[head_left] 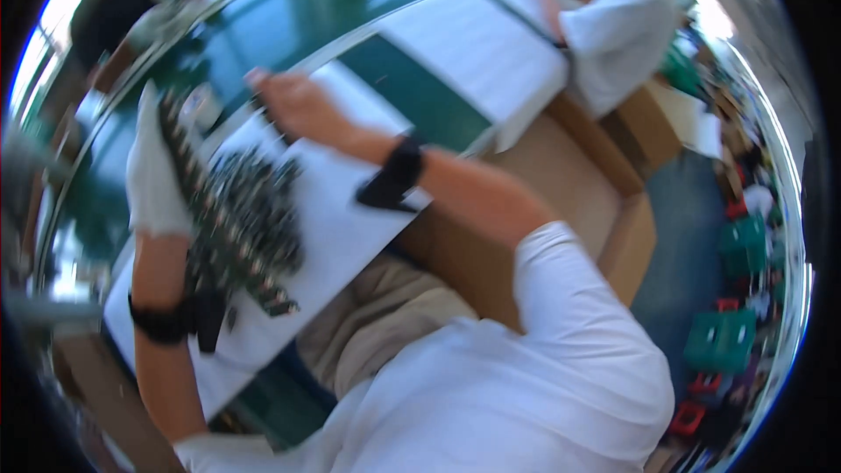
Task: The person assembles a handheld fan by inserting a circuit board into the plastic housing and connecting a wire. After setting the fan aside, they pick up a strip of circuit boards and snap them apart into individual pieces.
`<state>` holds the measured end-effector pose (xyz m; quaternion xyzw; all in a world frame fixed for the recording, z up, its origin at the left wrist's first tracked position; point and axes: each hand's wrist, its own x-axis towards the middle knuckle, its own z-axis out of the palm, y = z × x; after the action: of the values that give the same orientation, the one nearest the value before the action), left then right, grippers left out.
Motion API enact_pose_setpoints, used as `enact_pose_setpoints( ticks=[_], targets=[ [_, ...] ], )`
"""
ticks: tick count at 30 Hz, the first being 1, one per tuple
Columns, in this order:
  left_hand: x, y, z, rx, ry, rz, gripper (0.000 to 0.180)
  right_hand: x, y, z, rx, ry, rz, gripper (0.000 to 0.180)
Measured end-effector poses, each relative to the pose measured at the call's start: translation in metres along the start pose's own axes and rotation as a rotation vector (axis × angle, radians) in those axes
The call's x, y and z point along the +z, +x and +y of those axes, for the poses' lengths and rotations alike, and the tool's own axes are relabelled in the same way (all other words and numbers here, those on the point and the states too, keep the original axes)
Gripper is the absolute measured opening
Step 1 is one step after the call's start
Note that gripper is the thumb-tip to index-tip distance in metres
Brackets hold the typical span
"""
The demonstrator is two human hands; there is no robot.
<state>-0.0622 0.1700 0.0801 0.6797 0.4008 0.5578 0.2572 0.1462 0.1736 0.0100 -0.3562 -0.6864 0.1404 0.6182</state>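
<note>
the left hand (156, 177), in a white glove at the left of the frame, is closed on a long strip of small dark parts (180, 144) that runs up toward the upper left. just right of it a heap of the same dark parts (250, 223) lies on a white sheet (342, 228) at centre left. the bare right hand (293, 105), above the heap, is blurred; it seems to pinch something thin and dark, but i cannot tell for sure. both wrists carry black straps.

The white sheet (342, 228) is being left bare right of the pile of small dark parts (241, 228). Its left side is being blocked by that pile and the left hand (153, 180).
</note>
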Motion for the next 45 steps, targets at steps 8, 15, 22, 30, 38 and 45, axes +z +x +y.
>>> enact_pose_setpoints(
  ticks=[8, 15, 22, 30, 38, 45],
  targets=[
    [-0.026, -0.005, 0.050, -0.397, -0.178, 0.096, 0.043, -0.022, -0.008, -0.045, 0.252, -0.385, -0.499, 0.055],
    [-0.019, -0.016, 0.051, -0.432, -0.137, 0.037, 0.050, -0.019, -0.016, -0.055, 0.438, -0.246, -0.591, 0.053],
    [-0.012, -0.012, 0.048, -0.452, -0.132, 0.065, 0.055, -0.033, -0.003, -0.071, 0.244, -0.579, -0.644, 0.053],
    [0.014, -0.031, 0.071, -0.251, -0.116, -0.143, 0.065, -0.035, 0.014, -0.106, 0.435, 0.273, -0.265, 0.052],
    [0.026, -0.038, 0.099, 0.305, 0.165, -0.104, 0.052, -0.055, -0.002, -0.145, 0.563, 0.557, -0.451, 0.041],
    [0.020, -0.022, 0.095, 0.079, -0.123, -0.269, 0.043, -0.073, 0.015, -0.138, 0.623, 0.419, -0.603, 0.032]
  ],
)
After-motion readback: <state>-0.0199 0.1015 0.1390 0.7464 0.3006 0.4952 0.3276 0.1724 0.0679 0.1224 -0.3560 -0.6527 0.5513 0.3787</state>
